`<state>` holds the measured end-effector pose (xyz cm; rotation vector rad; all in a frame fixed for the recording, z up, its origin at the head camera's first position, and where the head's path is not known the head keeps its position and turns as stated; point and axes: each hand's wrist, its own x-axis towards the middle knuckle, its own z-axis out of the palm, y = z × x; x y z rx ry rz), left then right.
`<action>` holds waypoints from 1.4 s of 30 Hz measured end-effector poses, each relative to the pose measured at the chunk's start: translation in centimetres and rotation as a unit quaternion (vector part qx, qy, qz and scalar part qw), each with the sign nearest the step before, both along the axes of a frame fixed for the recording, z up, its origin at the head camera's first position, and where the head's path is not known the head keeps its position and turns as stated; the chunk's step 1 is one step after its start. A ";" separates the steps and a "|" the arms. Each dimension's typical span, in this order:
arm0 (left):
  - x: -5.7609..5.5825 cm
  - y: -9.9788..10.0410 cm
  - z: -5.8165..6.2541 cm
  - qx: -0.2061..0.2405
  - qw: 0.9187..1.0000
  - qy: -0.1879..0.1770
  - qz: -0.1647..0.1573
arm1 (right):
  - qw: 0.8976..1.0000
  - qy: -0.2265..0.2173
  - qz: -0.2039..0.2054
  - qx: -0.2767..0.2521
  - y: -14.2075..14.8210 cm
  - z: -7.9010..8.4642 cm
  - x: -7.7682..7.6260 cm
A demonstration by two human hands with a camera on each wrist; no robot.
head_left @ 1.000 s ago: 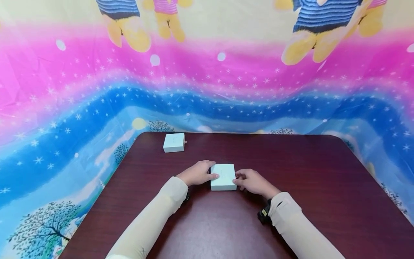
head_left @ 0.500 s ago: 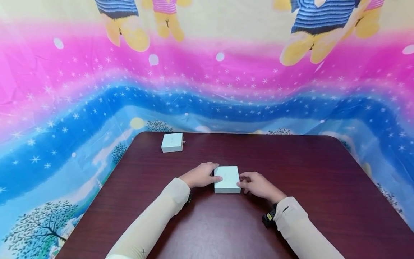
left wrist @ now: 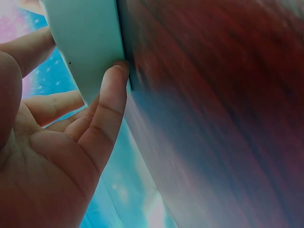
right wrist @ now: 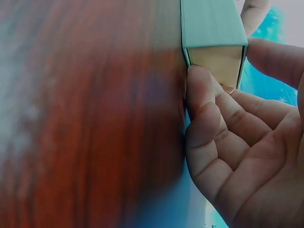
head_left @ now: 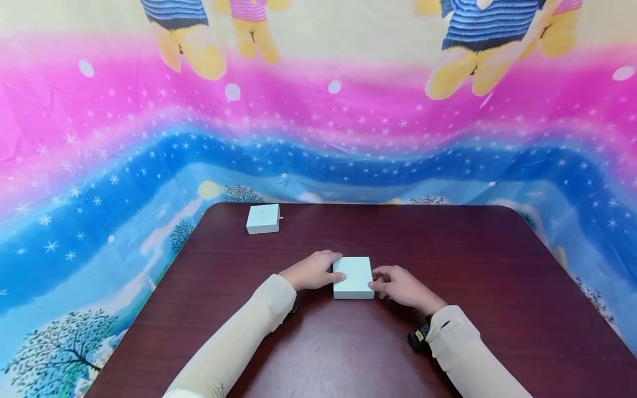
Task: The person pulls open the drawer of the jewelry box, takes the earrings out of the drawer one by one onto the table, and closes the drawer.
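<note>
A pale mint drawer box (head_left: pixel 352 271) lies flat near the middle of the table, faint lettering on its lid. My left hand (head_left: pixel 312 270) grips its left side, thumb on top and fingers along the side and far corner. In the left wrist view its fingertips press the box's side wall (left wrist: pixel 88 42). At the right end, my right hand (head_left: pixel 399 284) holds the box with thumb at the top edge and fingers curled at the end. The right wrist view shows the cream drawer end (right wrist: pixel 216 61) inside the mint sleeve, a small tab (right wrist: pixel 229 89) at the fingers.
A second mint box (head_left: pixel 263 219) with a small tab on its right side stands at the back left of the dark red wooden table (head_left: pixel 423 237). A printed cloth (head_left: pixel 318 121) hangs behind and around the table.
Both hands and the box between them have slid a little to the right and nearer to me. The grip looks the same, and the view has shifted slightly.
</note>
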<state>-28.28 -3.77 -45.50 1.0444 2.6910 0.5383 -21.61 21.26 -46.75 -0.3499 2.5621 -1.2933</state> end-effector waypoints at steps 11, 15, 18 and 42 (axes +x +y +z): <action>1.0 0.8 -0.1 0.005 1.000 -0.014 -0.003 | 1.000 0.006 0.021 0.008 1.5 -0.2 0.5; 1.2 1.1 0.1 0.005 1.000 -0.020 -0.006 | 1.000 0.009 0.023 0.012 2.0 -0.3 0.8; 1.3 1.4 0.1 0.003 1.000 -0.021 -0.006 | 1.000 0.013 0.026 0.009 2.3 -0.2 1.1; 3.4 3.8 0.1 -0.020 0.999 0.000 -0.026 | 0.999 -0.001 0.049 -0.011 4.8 0.6 3.1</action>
